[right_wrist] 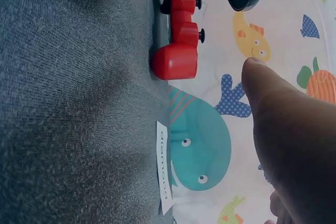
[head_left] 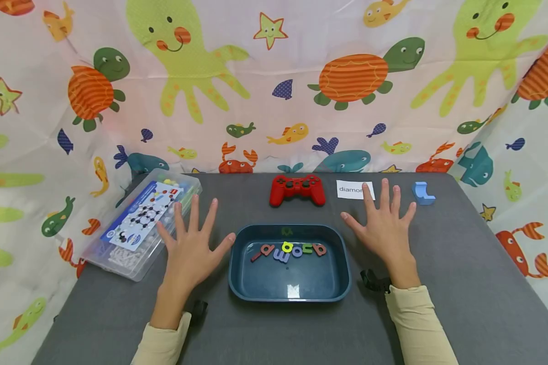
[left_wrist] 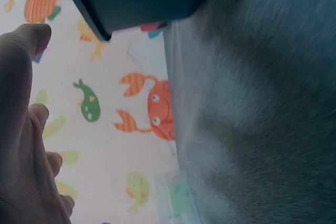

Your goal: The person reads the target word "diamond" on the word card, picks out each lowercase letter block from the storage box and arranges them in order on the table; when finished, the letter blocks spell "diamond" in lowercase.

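A dark blue tray [head_left: 265,289] sits between the two hands on the grey table. Several small plastic letters lie in a rough row inside it, among them a yellow letter [head_left: 287,247], a green letter [head_left: 307,249] and a red-brown letter [head_left: 319,250]. To the tray's left, the left hand [head_left: 191,256] has its fingers spread and holds nothing. On the other side the right hand [head_left: 387,235] is likewise spread, its fingertips overlapping a white card [head_left: 349,189] that reads "diamond", partly covered in the head view.
At the left lies a clear plastic case [head_left: 128,263] with a molecule-model label. A red game controller [head_left: 297,190] is behind the tray, and a small light-blue plastic piece [head_left: 423,193] sits at the back right. A sea-animal curtain [head_left: 265,76] borders the table's far edge.
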`<state>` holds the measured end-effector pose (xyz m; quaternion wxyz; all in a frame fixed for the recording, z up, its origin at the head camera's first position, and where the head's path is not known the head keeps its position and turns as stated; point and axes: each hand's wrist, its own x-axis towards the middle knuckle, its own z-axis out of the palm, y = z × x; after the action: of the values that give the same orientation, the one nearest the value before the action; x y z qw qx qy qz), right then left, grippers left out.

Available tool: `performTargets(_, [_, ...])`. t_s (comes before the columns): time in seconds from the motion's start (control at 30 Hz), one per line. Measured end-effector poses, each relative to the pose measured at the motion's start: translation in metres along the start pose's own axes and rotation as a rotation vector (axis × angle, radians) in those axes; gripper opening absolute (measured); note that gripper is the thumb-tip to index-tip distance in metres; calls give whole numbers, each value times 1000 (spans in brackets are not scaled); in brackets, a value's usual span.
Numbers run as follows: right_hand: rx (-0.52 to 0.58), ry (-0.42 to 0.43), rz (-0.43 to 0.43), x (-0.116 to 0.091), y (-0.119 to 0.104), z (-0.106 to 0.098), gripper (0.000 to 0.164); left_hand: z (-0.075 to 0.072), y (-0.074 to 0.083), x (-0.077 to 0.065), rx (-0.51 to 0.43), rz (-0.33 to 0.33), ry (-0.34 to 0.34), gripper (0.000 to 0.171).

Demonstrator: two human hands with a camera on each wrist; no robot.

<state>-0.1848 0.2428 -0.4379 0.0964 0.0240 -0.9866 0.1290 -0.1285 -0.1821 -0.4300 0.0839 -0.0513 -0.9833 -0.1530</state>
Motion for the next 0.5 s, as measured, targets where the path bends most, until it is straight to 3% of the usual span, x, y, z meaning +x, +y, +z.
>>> performTargets(0.13, [9, -13, 5, 0, -1, -3, 100, 0, 7, -11, -67, 16, -89, 98])
performTargets(0.27, [22, -14, 2, 0, -2, -4, 100, 1, 12, -21, -216, 42, -182, 102])
performTargets(0.4, [37, -19, 2, 0, 1, -3, 101, 5, 15, -30, -363, 84, -243, 108])
performTargets(0.5, [53, -23, 5, 0, 4, -3, 101, 7, 18, -34, -411, 122, -274, 112])
